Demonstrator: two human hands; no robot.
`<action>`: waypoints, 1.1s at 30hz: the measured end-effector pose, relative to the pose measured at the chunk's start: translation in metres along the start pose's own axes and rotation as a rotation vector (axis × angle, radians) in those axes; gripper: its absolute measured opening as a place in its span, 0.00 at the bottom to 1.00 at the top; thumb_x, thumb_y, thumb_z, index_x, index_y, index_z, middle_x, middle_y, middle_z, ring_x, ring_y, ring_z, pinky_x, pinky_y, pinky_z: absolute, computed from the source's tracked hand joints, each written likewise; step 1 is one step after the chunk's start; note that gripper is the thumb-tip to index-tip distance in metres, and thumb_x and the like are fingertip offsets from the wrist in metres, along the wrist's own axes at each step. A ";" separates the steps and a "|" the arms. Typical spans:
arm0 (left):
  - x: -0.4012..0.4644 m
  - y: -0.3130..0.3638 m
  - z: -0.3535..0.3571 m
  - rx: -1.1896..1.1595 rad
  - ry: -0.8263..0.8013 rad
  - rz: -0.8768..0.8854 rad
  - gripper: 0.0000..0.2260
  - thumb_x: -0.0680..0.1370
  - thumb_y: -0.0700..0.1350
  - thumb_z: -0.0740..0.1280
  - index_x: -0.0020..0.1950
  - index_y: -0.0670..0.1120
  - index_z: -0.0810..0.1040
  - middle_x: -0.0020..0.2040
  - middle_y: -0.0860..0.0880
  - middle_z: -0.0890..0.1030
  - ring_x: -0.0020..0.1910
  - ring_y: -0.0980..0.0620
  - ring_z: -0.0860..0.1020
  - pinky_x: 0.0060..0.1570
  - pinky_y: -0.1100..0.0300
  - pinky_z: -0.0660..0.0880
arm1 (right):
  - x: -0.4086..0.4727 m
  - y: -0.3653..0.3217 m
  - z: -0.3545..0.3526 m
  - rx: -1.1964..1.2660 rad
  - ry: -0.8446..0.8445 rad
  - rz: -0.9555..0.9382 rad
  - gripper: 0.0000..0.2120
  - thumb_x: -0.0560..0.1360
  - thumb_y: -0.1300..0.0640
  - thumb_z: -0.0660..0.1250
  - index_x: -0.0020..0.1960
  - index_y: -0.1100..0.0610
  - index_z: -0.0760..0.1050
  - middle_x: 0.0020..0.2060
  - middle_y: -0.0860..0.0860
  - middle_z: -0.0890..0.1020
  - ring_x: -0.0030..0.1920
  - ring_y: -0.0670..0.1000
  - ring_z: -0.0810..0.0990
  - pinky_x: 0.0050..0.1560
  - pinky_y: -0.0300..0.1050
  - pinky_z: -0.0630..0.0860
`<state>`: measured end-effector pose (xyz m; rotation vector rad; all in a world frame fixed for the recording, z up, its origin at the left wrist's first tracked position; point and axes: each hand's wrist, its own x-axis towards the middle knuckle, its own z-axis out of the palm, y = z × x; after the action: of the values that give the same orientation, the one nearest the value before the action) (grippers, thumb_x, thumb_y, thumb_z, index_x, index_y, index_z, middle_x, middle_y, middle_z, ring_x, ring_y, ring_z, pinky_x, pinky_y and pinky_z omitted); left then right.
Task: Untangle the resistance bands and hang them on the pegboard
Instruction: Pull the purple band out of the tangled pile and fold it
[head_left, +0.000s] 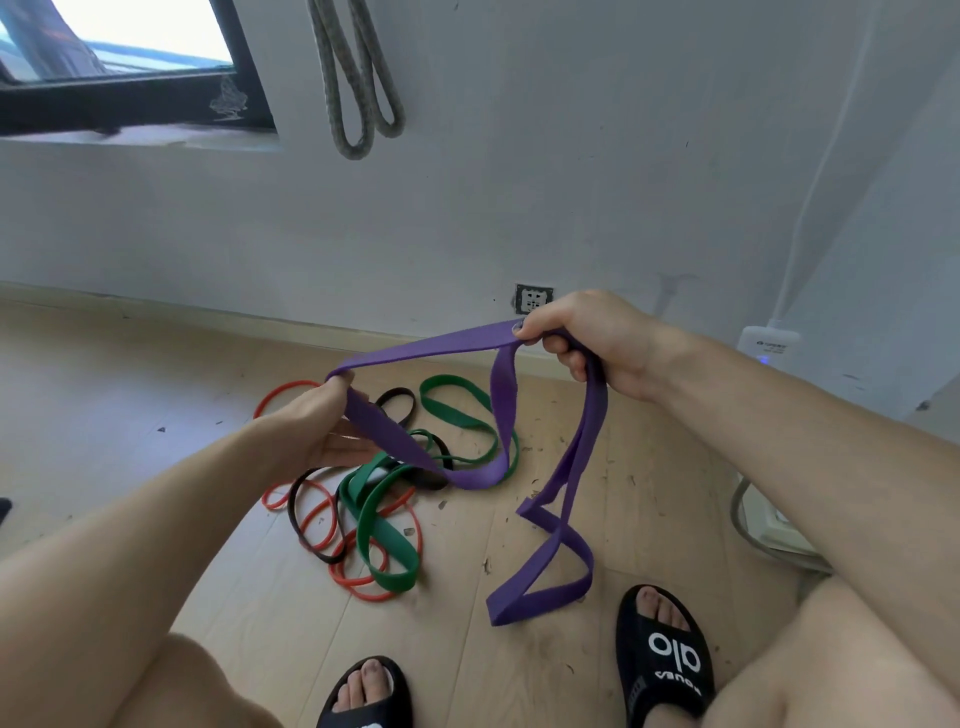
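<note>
1. Two hands hold the purple band above the floor: left hand pinches one fold, right hand fingers curl round another.
2. It is wide, flat, matte, twisted, drooping floorward.
3. Green band, red band and black band lie tangled on pale, speckled wood planks by a white wall.

Both bare forearms reach forward. The left hand sits lower, palm seemingly turned up, fingers pinched together at its tip. The right hand is raised, its fingers curled tight.
</note>
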<state>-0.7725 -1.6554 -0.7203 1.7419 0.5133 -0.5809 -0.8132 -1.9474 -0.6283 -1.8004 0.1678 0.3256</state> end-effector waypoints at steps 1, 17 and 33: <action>-0.001 0.000 -0.001 0.009 -0.035 -0.027 0.28 0.85 0.62 0.52 0.62 0.41 0.78 0.55 0.36 0.85 0.53 0.37 0.86 0.52 0.47 0.84 | 0.001 -0.001 0.000 0.009 0.003 0.002 0.06 0.73 0.57 0.72 0.39 0.57 0.79 0.25 0.46 0.68 0.23 0.46 0.62 0.24 0.38 0.61; 0.004 -0.007 -0.016 0.368 0.057 0.145 0.14 0.72 0.37 0.78 0.52 0.39 0.77 0.50 0.38 0.85 0.44 0.45 0.86 0.42 0.57 0.82 | 0.001 0.003 -0.007 0.029 0.092 0.051 0.05 0.73 0.57 0.71 0.40 0.57 0.80 0.25 0.46 0.69 0.23 0.45 0.63 0.23 0.37 0.62; 0.006 -0.015 -0.015 0.709 0.052 0.073 0.17 0.81 0.42 0.69 0.69 0.44 0.70 0.53 0.41 0.82 0.43 0.47 0.84 0.44 0.53 0.85 | -0.005 -0.002 -0.007 -0.032 -0.047 0.052 0.07 0.74 0.55 0.69 0.40 0.56 0.76 0.25 0.46 0.67 0.24 0.46 0.62 0.25 0.38 0.60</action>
<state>-0.7747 -1.6369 -0.7322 2.4384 0.2876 -0.7195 -0.8166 -1.9544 -0.6235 -1.8204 0.1771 0.4096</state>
